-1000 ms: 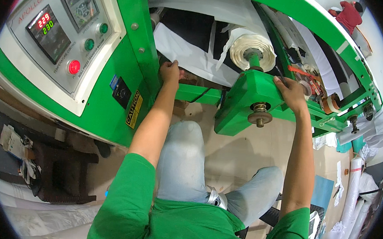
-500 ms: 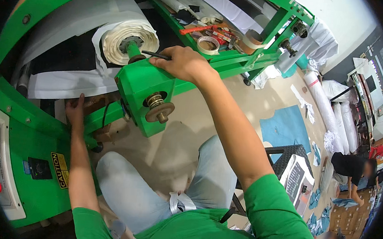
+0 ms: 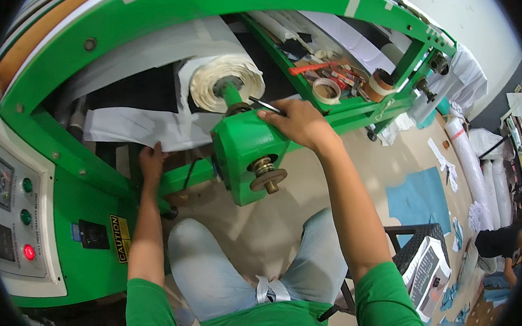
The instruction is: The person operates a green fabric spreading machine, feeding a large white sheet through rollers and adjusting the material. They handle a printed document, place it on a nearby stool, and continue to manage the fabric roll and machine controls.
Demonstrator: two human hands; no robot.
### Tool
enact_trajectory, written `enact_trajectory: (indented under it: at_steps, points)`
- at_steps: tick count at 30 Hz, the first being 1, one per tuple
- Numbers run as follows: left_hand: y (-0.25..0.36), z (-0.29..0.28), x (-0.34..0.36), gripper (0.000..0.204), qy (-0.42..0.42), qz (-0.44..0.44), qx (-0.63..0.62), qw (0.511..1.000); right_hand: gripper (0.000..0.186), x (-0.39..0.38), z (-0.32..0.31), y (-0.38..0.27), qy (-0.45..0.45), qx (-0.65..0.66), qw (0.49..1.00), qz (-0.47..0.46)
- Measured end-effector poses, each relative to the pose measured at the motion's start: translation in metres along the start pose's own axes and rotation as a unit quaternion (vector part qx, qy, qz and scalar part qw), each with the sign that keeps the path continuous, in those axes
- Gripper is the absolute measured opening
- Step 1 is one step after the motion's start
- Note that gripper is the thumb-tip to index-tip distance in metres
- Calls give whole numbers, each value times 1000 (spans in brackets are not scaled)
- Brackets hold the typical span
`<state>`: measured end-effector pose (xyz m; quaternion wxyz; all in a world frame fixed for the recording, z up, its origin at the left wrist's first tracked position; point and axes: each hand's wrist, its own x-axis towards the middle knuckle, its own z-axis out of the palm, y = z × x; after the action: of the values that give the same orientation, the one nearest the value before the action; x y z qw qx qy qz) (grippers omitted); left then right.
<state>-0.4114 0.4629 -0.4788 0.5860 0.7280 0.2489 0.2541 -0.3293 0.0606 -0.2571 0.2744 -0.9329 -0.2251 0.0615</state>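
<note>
A white sheet (image 3: 130,126) stretches across the low front of a green roller machine (image 3: 248,3). My left hand (image 3: 151,164) is at its lower edge, fingertips pinched on the border. Behind the sheet's right part sits a thick cream-white roll (image 3: 236,82) on a green shaft. My right hand (image 3: 300,122) rests on top of the green end housing (image 3: 244,139), with a slim black pen (image 3: 269,106) between its fingers, pointing toward the roll. A sprung metal knob (image 3: 268,178) sticks out of the housing below that hand.
On the machine's tray lie tape rolls (image 3: 326,90) and an orange-red tool (image 3: 310,68). A control panel (image 3: 19,206) stands at left. Right of my knees is a black stool (image 3: 422,238) with printed sheets; blue fabric (image 3: 419,198) covers floor beyond. Another person (image 3: 497,249) works far right.
The view has swung left, so everything sits farther right and more of the control panel shows. Both hands keep their places on the sheet and the housing.
</note>
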Motion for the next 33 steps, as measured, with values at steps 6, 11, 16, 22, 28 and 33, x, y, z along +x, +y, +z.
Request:
enact_trajectory:
  at_steps: [6,11,16,22,28,33]
  points:
    - [-1,-16,-14,24,-34,-32,-84,995,52,-2,6,-2,29,15,999,0]
    - [-2,-9,-17,30,21,-1,-24,999,57,-3,2,-5,7,-5,1000,13]
    - [25,19,-32,32,129,181,48,974,60,-8,3,-11,13,-43,999,27]
    - [133,91,-27,46,110,323,19,940,56,-13,2,-18,20,-55,998,31]
    - [203,134,15,46,1,168,-115,979,56,-16,4,-17,32,-46,998,36]
    - [208,118,30,29,-167,-10,-245,955,58,-16,5,-14,27,-39,998,34]
